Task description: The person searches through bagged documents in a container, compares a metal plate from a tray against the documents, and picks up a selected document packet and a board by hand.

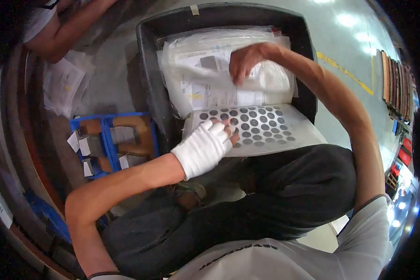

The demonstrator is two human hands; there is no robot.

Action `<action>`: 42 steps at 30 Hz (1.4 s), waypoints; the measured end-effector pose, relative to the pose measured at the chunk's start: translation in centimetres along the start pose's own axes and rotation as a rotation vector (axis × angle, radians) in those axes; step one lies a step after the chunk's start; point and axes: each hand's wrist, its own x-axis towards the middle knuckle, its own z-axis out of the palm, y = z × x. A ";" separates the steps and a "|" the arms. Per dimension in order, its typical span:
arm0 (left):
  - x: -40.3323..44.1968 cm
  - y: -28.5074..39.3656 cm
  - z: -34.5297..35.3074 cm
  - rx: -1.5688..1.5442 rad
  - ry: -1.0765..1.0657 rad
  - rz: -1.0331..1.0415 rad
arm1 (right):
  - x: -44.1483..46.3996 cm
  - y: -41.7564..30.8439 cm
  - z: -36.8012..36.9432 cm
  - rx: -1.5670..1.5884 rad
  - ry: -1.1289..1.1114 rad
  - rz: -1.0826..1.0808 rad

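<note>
My left hand point(206, 145), in a white fingerless glove, lies with its fingers spread on a sheet of round dark stickers point(254, 122). That sheet is by my lap at the near edge of a black bin point(149, 74). Bare and bent downward, my right hand point(247, 62) is over the clear plastic bags point(184, 51) inside the bin. Its fingers are close together, and I cannot make out what is between them. Printed papers point(224, 95) show through the plastic below it.
Left of the bin stands a blue crate point(108, 140) with boxes in it. Bagged papers point(65, 81) lie at the upper left, near another person's arm point(70, 35). A yellow line point(343, 70) marks the floor on the right, with stacked brown panels point(396, 86) beyond.
</note>
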 end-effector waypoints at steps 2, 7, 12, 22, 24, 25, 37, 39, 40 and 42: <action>0.5 0.2 -0.7 0.047 0.006 -0.081 | 2.5 -2.8 4.4 0.069 -0.178 0.533; -0.2 -1.3 -0.2 0.204 -0.286 -0.260 | 4.3 -3.5 8.7 0.202 -0.391 0.580; -0.1 1.8 0.1 -0.018 -0.412 -0.137 | 2.8 3.0 0.3 -0.873 0.802 0.356; -0.2 1.5 -0.3 -0.098 -0.261 -0.091 | 1.6 6.5 -2.5 -0.999 0.811 0.368; 0.1 1.5 -0.4 -0.099 -0.299 -0.090 | 1.2 5.8 -3.3 -0.983 0.709 0.317; 0.2 1.4 -0.5 -0.102 -0.335 -0.088 | 0.7 5.4 -3.7 -0.966 0.605 0.270; -0.3 -1.1 0.2 0.062 -0.131 -0.202 | 4.5 1.8 7.6 -0.067 -0.639 -0.257; -0.7 -1.4 0.8 0.002 -0.367 -0.301 | 4.0 -1.0 7.9 0.359 -0.373 0.494; -1.0 -1.2 1.1 -0.011 -0.355 -0.230 | 4.1 0.4 6.4 0.367 -0.190 0.439; -0.8 -0.3 0.8 -0.091 -0.366 -0.153 | 4.3 4.8 1.8 -0.436 0.356 0.162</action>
